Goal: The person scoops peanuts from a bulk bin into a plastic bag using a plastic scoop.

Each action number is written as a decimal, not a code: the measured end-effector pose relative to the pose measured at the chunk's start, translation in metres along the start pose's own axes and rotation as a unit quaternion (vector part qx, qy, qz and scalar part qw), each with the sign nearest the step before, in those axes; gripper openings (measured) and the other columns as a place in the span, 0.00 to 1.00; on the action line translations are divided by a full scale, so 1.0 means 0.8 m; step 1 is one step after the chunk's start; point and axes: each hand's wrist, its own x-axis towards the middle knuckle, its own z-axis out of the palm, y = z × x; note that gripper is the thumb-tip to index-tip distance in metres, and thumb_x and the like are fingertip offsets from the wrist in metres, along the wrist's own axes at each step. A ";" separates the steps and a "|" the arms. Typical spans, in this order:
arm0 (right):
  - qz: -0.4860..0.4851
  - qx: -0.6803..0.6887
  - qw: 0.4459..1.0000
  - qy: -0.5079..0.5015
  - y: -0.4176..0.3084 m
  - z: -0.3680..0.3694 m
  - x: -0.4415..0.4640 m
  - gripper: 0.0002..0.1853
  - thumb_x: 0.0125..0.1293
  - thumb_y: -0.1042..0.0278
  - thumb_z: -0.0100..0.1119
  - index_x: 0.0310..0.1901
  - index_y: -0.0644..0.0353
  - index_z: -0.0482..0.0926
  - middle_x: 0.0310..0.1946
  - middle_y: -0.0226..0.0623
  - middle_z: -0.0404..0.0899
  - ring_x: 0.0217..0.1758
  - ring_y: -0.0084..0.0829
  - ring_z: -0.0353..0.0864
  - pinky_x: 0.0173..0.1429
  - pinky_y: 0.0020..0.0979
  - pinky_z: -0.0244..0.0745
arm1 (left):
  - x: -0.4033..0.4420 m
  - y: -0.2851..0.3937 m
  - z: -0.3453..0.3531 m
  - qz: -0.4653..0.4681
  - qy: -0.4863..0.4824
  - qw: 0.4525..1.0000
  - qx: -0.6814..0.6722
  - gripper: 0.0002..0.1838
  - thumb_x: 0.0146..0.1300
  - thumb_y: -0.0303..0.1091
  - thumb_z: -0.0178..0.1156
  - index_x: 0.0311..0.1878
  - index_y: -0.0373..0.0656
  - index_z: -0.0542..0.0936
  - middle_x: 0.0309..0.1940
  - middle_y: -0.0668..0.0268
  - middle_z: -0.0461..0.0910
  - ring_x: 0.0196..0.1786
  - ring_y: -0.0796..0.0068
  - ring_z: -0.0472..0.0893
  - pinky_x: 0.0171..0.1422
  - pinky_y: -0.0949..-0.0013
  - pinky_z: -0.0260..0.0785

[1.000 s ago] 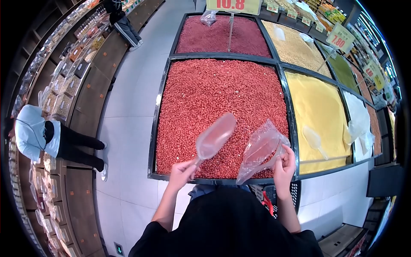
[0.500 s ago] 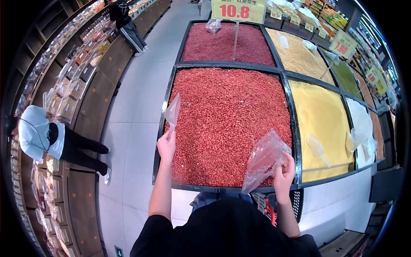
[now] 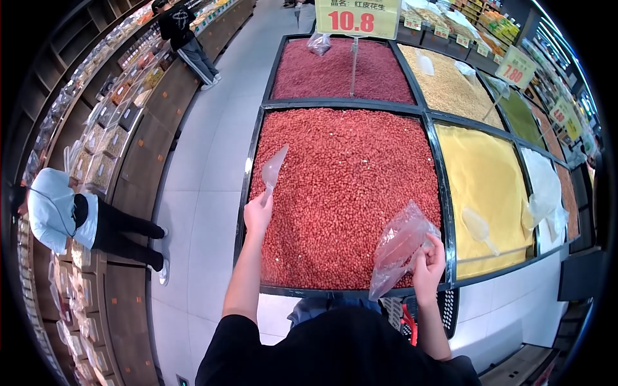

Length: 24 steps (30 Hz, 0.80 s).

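My left hand (image 3: 258, 215) is closed round the handle of a translucent plastic scoop (image 3: 273, 166), its blade pointing up and away over the left part of the peanut bin. No peanuts show in the scoop. Fingers of my right hand (image 3: 429, 262) pinch a clear plastic bag (image 3: 400, 248), which hangs over the near right corner of the same bin and looks flat. Beneath both hands lies a wide heap of red-skinned peanuts (image 3: 341, 193) inside a black frame (image 3: 252, 161).
A bin of smaller dark red grains (image 3: 322, 71) adjoins at the back, under a price sign (image 3: 358, 19). To the right, yellow grain (image 3: 479, 174) holds another scoop (image 3: 477, 225). A person in white (image 3: 61, 206) stands at the left shelves; a red-handled basket (image 3: 410, 321) sits below me.
My left hand and the scoop have moved a little to the right, farther over the peanuts. The whole view has shifted slightly; my right hand still pinches the bag.
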 end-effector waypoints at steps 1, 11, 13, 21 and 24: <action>-0.002 0.006 1.000 0.001 0.001 0.000 0.000 0.23 0.71 0.86 0.52 0.66 0.66 0.71 0.31 0.25 0.73 0.31 0.13 0.71 0.35 0.17 0.67 | 0.000 0.001 0.000 -0.003 -0.002 1.000 0.001 0.18 0.66 0.45 0.66 0.54 0.48 0.88 0.36 0.49 0.87 0.42 0.50 0.88 0.46 0.56 0.79; -0.005 0.004 1.000 0.003 0.002 0.006 0.001 0.23 0.71 0.85 0.52 0.66 0.66 0.70 0.31 0.24 0.71 0.31 0.13 0.69 0.36 0.17 0.64 | 0.003 -0.011 -0.004 -0.042 -0.048 0.998 -0.024 0.18 0.66 0.46 0.66 0.51 0.44 0.88 0.33 0.46 0.86 0.39 0.50 0.88 0.44 0.58 0.77; -0.003 0.007 1.000 0.005 0.004 0.007 0.001 0.23 0.71 0.86 0.52 0.66 0.65 0.70 0.31 0.23 0.71 0.31 0.12 0.69 0.36 0.17 0.64 | 0.001 -0.012 -0.003 -0.027 -0.036 0.999 -0.027 0.18 0.66 0.46 0.67 0.51 0.43 0.88 0.29 0.48 0.85 0.34 0.57 0.89 0.41 0.59 0.76; -0.007 -0.004 1.000 0.002 0.003 0.009 0.000 0.23 0.70 0.86 0.52 0.66 0.65 0.71 0.32 0.22 0.69 0.31 0.12 0.67 0.35 0.16 0.61 | 0.006 -0.042 0.006 -0.097 -0.101 0.981 -0.132 0.18 0.70 0.46 0.66 0.45 0.38 0.90 0.23 0.64 0.85 0.26 0.82 0.80 0.31 0.69 0.71; -0.004 0.002 1.000 0.005 0.003 0.011 0.001 0.23 0.69 0.86 0.52 0.66 0.65 0.71 0.31 0.22 0.68 0.31 0.11 0.66 0.35 0.16 0.61 | 0.003 -0.046 0.007 -0.138 -0.118 0.957 -0.226 0.19 0.72 0.45 0.64 0.44 0.36 0.90 0.27 0.67 0.87 0.25 0.84 0.78 0.28 0.74 0.68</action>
